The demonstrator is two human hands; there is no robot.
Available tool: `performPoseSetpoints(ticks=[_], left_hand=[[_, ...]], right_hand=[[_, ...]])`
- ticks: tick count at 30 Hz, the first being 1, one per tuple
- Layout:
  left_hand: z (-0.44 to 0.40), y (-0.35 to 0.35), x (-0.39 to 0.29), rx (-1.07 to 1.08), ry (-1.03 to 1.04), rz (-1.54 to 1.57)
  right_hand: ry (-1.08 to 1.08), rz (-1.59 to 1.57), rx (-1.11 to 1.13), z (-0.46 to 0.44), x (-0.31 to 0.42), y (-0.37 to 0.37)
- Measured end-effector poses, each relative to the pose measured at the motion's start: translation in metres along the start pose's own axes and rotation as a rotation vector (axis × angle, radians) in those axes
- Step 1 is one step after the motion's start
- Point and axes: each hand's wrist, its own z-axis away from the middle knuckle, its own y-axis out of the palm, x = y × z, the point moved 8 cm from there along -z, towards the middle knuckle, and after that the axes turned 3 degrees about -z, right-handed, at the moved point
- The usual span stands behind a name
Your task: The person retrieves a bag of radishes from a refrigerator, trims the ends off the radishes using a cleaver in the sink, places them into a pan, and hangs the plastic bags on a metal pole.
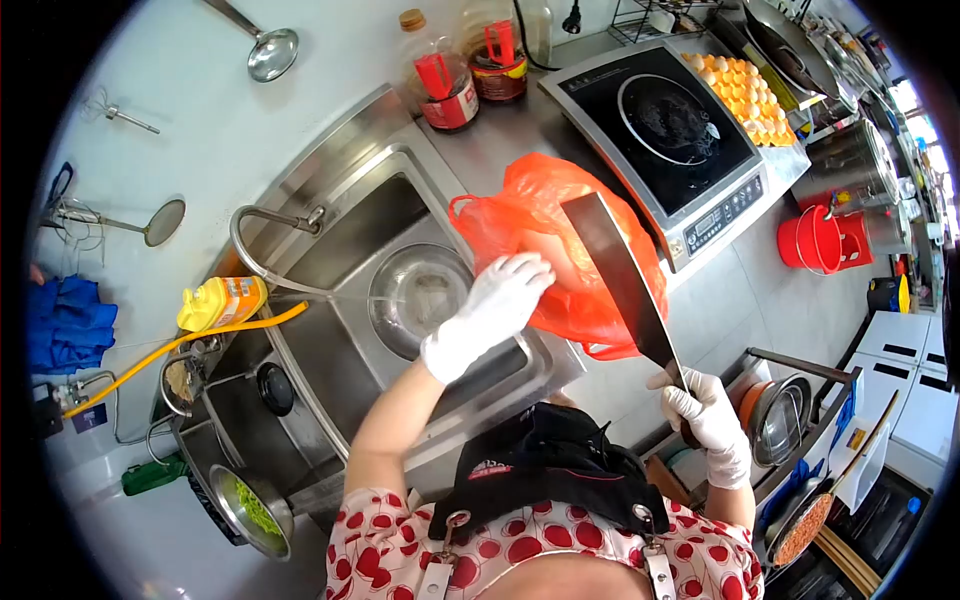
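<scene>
My left hand [497,308], in a white glove, is over the left side of a red plastic bag [555,200], its fingers close together and touching the bag near its opening. Something pale shows inside the bag. What those fingers hold, if anything, is hidden. In my gloved right hand [700,412] is the handle of a cleaver [622,275], whose broad blade points up and left across the bag. A metal bowl [425,295] lies in the sink [350,265] left of the bag.
An induction cooker [665,130] stands beyond the bag, with a tray of eggs [745,95] behind it. Two large bottles [440,85] [497,60] are behind the sink. The curved faucet [245,250] reaches over the sink. A rack with metal bowls [783,425] is at right.
</scene>
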Motion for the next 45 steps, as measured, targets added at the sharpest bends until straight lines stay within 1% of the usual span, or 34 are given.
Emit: performPoseSetpoints(ticks=[2,5,6,9,10,11,13,14,15,17,18,21,23,24,27,28,30,32,33,34,35,36,37,39,40,41,43,45], left_hand=[[-0.021,0.028,-0.003,-0.023,0.181,-0.300],[-0.023,0.093,0.021,0.620,0.053,-0.372],[-0.024,0.106,0.023,0.672,0.078,-0.351],[-0.039,0.091,0.022,0.316,-0.310,0.301],[-0.031,0.121,0.032,0.640,-0.148,0.009],[-0.018,0.131,0.049,0.605,-0.358,0.260],[-0.018,0.104,0.032,0.504,-0.764,0.760],[-0.035,0.083,0.018,0.388,-0.618,0.663],[-0.049,0.069,0.001,0.505,-0.360,0.258],[-0.059,0.050,-0.025,0.670,0.169,-0.550],[-0.067,0.033,-0.036,0.494,0.255,-0.630],[-0.094,-0.007,-0.042,0.701,0.011,-0.608],[-0.107,-0.044,-0.049,0.667,-0.146,-0.411],[-0.108,-0.058,-0.049,0.647,-0.221,-0.313],[-0.098,-0.096,-0.049,0.380,-0.373,-0.024],[-0.087,-0.101,-0.046,0.349,-0.494,0.095],[-0.065,-0.113,-0.054,0.261,-0.547,0.203],[-0.033,-0.118,-0.058,0.175,-0.566,0.326],[-0.015,-0.122,-0.060,0.100,-0.571,0.330],[0.009,-0.120,-0.058,0.069,-0.583,0.330],[0.033,-0.121,-0.058,0.037,-0.598,0.330],[0.058,-0.116,-0.058,0.092,-0.776,0.449],[0.084,-0.115,-0.060,0.091,-0.875,0.538],[0.143,-0.105,-0.058,0.065,-1.060,0.720],[0.170,-0.105,-0.060,0.066,-1.112,0.725],[0.198,-0.104,-0.066,-0.006,-1.219,0.836],[0.250,-0.101,-0.073,-0.022,-1.341,0.924],[0.289,-0.103,-0.081,-0.054,-1.334,0.955]], right_hand=[[0.016,0.013,-0.016,0.009,-0.011,-0.016],[0.015,-0.033,-0.075,0.017,-0.030,-0.039],[-0.004,-0.047,-0.098,0.016,-0.037,-0.046],[-0.048,-0.032,-0.111,0.008,-0.053,-0.063],[-0.045,-0.050,-0.125,0.007,-0.052,-0.065],[-0.038,-0.049,-0.123,0.005,-0.056,-0.070],[-0.028,-0.054,-0.121,-0.002,-0.064,-0.077],[-0.023,-0.037,-0.120,-0.003,-0.064,-0.078],[-0.022,-0.048,-0.122,-0.004,-0.064,-0.080],[-0.018,-0.058,-0.119,-0.009,-0.066,-0.083],[-0.031,-0.033,-0.117,-0.010,-0.066,-0.084],[-0.046,-0.013,-0.102,-0.013,-0.063,-0.086],[-0.088,-0.008,-0.107,-0.011,-0.057,-0.087],[-0.111,-0.007,-0.110,-0.010,-0.054,-0.088],[-0.169,-0.046,-0.171,-0.006,-0.050,-0.095],[-0.213,-0.028,-0.217,-0.002,-0.045,-0.097],[-0.295,0.010,-0.294,0.006,-0.034,-0.098],[-0.421,0.071,-0.280,0.015,-0.017,-0.089],[-0.490,0.084,-0.266,0.017,-0.012,-0.083],[-0.539,0.148,-0.232,0.019,-0.005,-0.073],[-0.568,0.277,-0.219,0.023,0.004,-0.061],[-0.686,0.438,-0.217,0.027,0.015,-0.046],[-0.809,0.597,-0.210,0.032,0.021,-0.028],[-0.929,0.744,-0.106,0.030,0.014,0.012],[-0.993,0.813,-0.057,0.030,0.011,0.034],[-1.009,0.871,-0.010,0.029,0.008,0.055],[-1.033,0.990,0.082,0.027,0.000,0.099],[-1.065,1.123,0.156,0.020,-0.016,0.136]])
